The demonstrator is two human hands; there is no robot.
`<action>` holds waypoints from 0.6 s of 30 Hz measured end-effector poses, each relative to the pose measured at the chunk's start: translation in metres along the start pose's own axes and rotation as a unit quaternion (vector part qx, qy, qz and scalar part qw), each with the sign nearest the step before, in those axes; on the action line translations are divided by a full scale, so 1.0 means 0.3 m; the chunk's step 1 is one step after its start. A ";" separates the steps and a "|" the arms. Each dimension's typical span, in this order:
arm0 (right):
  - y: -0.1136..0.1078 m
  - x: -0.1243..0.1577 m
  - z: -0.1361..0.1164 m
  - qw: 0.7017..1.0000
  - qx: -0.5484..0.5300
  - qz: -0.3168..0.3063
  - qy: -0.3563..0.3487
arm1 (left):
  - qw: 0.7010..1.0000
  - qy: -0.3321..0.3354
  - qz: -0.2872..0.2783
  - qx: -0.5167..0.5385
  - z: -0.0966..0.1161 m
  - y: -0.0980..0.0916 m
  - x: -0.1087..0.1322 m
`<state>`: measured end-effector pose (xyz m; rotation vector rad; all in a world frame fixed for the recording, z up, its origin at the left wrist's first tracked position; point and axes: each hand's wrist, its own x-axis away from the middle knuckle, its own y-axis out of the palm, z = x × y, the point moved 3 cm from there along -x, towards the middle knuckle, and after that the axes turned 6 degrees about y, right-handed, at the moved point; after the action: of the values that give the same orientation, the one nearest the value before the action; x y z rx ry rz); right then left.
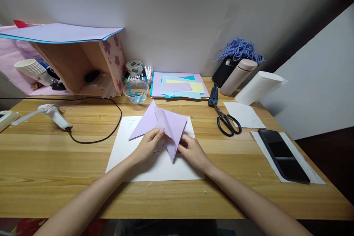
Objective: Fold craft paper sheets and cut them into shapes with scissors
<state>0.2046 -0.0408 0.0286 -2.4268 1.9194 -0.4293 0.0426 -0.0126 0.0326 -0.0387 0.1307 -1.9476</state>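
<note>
A folded sheet of lilac paper [177,121] is held above a white sheet [124,162] that lies on the wooden table. It has pointed corners at the far end, on the left and at the near right. My left hand [152,142] pinches its near edge, thumb on top. On the right side, my right hand [192,151] grips the fold by the near point, with its fingertips partly hidden behind the paper. Small pencil marks show on the white sheet.
Scissors [228,121] and a phone [283,155] on tissue lie to the right. A glue gun [56,116] with a black cable rests at the left. Farther back stand a cardboard box [113,59], a clear plastic cup [135,92], stacked coloured papers [200,88] and a flask [239,75].
</note>
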 end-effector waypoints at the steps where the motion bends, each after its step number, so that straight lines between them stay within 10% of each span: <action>1: 0.001 0.000 -0.002 1.000 0.001 -0.001 0.000 | 1.000 -0.002 -0.001 -0.001 0.001 0.002 -0.001; 10: 0.008 -0.020 0.021 0.999 -0.037 0.009 0.022 | 0.999 0.000 0.006 0.049 0.008 0.017 -0.007; 18: -0.007 -0.088 0.021 0.990 -0.124 0.059 0.017 | 0.982 0.173 0.048 -0.054 0.018 0.079 -0.063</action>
<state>0.2026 -0.0160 0.0176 -2.4396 2.2391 -0.2418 0.0721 -0.0041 0.0362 0.2327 0.4595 -1.8349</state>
